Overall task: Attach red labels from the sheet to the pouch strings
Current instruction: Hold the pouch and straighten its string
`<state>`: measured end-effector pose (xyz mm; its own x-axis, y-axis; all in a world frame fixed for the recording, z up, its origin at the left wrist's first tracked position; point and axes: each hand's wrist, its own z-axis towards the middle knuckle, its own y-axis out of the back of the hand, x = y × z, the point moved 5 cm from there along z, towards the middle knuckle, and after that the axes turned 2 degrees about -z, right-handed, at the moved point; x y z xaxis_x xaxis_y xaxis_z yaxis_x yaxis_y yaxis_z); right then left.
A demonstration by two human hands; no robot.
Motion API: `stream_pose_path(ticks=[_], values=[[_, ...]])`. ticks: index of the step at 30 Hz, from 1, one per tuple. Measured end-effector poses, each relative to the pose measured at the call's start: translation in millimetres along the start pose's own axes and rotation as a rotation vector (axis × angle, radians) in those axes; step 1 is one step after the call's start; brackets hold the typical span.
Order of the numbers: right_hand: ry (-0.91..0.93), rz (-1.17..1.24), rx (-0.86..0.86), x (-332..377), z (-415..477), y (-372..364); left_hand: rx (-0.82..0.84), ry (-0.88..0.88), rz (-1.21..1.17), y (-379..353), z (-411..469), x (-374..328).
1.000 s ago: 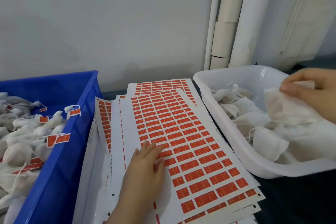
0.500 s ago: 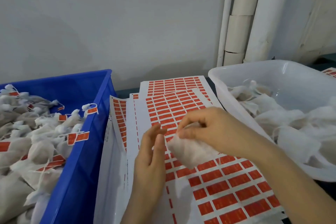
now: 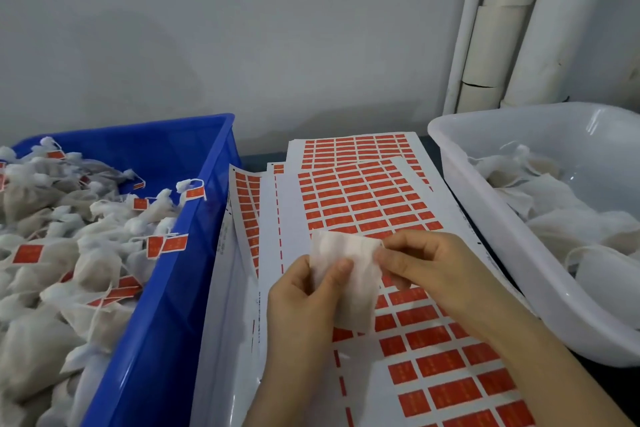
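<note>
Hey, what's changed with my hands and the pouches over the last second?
The right-hand grip left the white tub, carrying one pouch leftward over the label sheet. The left-hand grip lifted off the sheet and now pinches the same pouch, so both hold it above the labels. The blue crate of labelled pouches, the sheet stack and the tub stayed put.

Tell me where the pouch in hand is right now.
Head view, centre: the pouch is held by the left hand and right hand over the label sheets, between the blue bin on the left and the white tub on the right.
</note>
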<state>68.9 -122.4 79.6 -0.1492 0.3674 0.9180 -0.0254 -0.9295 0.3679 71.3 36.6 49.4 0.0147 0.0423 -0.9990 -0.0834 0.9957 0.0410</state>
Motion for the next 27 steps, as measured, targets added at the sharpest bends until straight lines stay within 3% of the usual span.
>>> stream_pose_path(ticks=[6, 10, 16, 20, 27], values=[[0.029, -0.034, -0.072, -1, 1, 1, 0.055, 0.11, -0.065, -5, -5, -1], [0.123, -0.077, -0.072, 7, -2, -6, 0.21, 0.008, 0.016, -16, -11, -11], [0.193, -0.22, -0.179, 11, -5, -10, 0.105, 0.024, 0.072, -12, -5, -2], [0.131, -0.077, -0.23, 10, -8, -8, 0.059, -0.033, 0.143, -11, -8, -3], [0.038, 0.248, -0.185, 12, -9, -2, 0.186, -0.123, 0.257, -18, -11, -6]])
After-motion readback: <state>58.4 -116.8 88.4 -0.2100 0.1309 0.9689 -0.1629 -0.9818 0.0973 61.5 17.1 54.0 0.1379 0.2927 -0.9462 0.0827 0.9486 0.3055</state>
